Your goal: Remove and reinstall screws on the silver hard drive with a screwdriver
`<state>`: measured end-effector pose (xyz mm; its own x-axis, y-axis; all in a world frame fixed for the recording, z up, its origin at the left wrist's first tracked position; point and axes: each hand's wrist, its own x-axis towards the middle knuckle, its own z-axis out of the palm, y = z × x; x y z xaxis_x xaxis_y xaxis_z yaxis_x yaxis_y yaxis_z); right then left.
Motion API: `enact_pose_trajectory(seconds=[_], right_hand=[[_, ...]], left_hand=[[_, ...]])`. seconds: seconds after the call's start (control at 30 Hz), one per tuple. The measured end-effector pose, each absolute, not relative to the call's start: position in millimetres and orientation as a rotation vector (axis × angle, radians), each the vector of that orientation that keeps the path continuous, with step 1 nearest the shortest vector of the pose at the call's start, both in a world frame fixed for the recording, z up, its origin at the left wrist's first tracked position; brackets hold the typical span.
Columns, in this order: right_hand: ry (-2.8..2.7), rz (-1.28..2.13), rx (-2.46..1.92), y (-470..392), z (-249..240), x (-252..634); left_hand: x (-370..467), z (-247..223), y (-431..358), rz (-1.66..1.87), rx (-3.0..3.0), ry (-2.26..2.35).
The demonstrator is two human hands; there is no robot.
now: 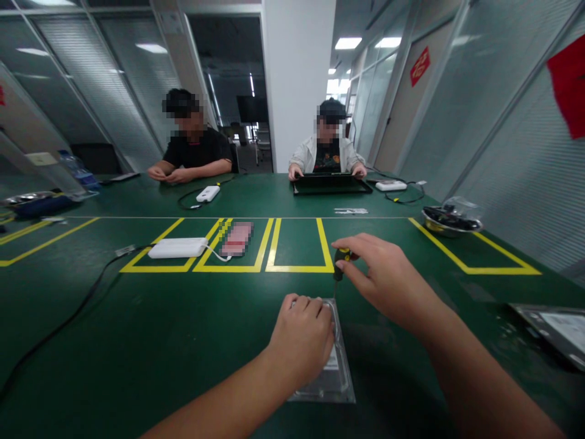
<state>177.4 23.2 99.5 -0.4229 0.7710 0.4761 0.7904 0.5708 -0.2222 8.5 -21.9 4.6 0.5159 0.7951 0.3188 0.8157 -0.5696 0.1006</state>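
Note:
A silver hard drive (340, 384) lies flat on the green table in front of me. My left hand (304, 335) rests on top of it with curled fingers, pressing it from the left and hiding much of its cover. In my right hand (379, 274) is a small dark screwdriver (339, 263) with yellow marks, pinched at its handle between thumb and fingers. The screwdriver stands almost upright, its thin shaft reaching down to the drive's far right corner. Whether the tip sits in a screw is too small to tell.
Another drive-like device (560, 329) lies at the right. A metal bowl (452, 221) of dark parts stands beyond it. Yellow tape outlines, a white power bank (178, 247) and a pink phone (236, 239) lie ahead. Across the table sit two people, one holding a dark panel (333, 184).

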Motion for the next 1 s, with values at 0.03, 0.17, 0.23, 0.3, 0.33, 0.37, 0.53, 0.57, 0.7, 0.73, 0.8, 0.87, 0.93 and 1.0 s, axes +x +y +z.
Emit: enact_pose_trajectory(seconds=[0.03, 0.17, 0.23, 0.3, 0.33, 0.37, 0.53, 0.57, 0.7, 0.73, 0.8, 0.87, 0.93, 1.0], right_hand=[[-2.275, -0.062, -1.227, 21, 102, 178], [-2.225, -0.214, -1.128, 5, 119, 185], [-2.169, -0.325, -1.125, -6, 129, 191], [-2.120, -0.418, -1.141, -16, 137, 198], [-2.100, -0.454, -1.153, -20, 140, 201], [-2.085, -0.486, -1.167, -23, 141, 204], [-2.082, -0.576, -1.263, -27, 123, 216], [-2.092, -0.589, -1.273, -26, 115, 217], [-2.106, -0.600, -1.397, -26, 76, 221], [-2.118, -0.602, -1.437, -26, 67, 222], [-2.135, -0.619, -1.492, -26, 50, 224], [-2.147, -0.635, -1.524, -26, 38, 226], [-2.149, -0.640, -1.546, -26, 28, 229], [-2.148, -0.642, -1.562, -26, 20, 233]], left_hand=[[8, 4, -22, -0.518, -2.683, -1.427], [8, 4, -23, -0.537, -2.694, -1.425], [8, 4, -23, -0.552, -2.693, -1.425], [7, 3, -24, -0.565, -2.693, -1.420], [7, 3, -24, -0.570, -2.693, -1.417], [7, 3, -24, -0.571, -2.695, -1.414], [7, 3, -23, -0.547, -2.696, -1.411], [7, 3, -23, -0.540, -2.695, -1.411], [8, 3, -22, -0.527, -2.687, -1.400], [8, 3, -23, -0.530, -2.685, -1.398], [8, 3, -23, -0.535, -2.684, -1.398], [8, 4, -24, -0.532, -2.688, -1.404], [8, 4, -24, -0.531, -2.692, -1.416], [8, 4, -24, -0.543, -2.691, -1.427]])
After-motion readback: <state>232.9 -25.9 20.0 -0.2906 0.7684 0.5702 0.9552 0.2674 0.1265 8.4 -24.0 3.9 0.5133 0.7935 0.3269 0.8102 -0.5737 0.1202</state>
